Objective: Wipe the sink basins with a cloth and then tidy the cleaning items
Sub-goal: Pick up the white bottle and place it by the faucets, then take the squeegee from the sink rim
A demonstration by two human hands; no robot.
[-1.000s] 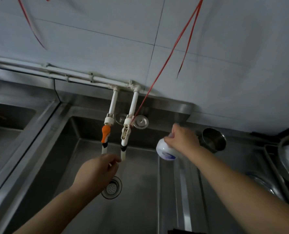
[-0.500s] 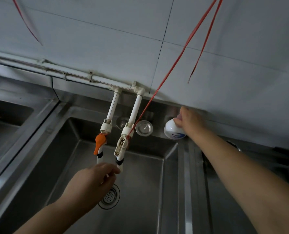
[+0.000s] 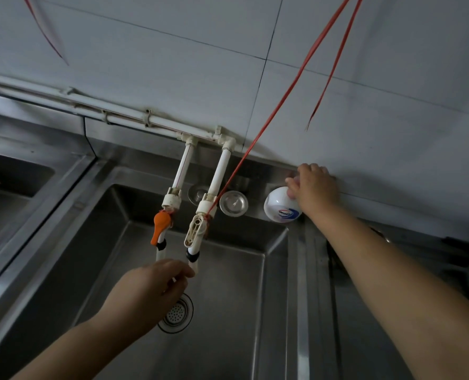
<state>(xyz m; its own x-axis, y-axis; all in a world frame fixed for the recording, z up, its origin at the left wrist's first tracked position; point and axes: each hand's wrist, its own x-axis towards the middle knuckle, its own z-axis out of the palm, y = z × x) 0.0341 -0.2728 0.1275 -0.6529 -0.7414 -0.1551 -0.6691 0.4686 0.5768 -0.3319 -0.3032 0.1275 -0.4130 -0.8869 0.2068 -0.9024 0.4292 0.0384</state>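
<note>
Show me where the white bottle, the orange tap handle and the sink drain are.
white bottle [image 3: 281, 205]: head view, rounded body.
orange tap handle [image 3: 160, 225]: head view, lever middle.
sink drain [image 3: 179, 314]: head view, perforated strainer.

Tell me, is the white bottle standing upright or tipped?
Tipped. The white bottle leans on the back ledge, its round labelled base facing the camera, held by the right hand.

White bottle on the sink's back ledge

We see a white cleaner bottle [image 3: 282, 207] with a blue and red label, tilted with its base toward us, on the steel ledge behind the sink basin [image 3: 228, 311], whose round perforated drain sits mid-floor.
</note>
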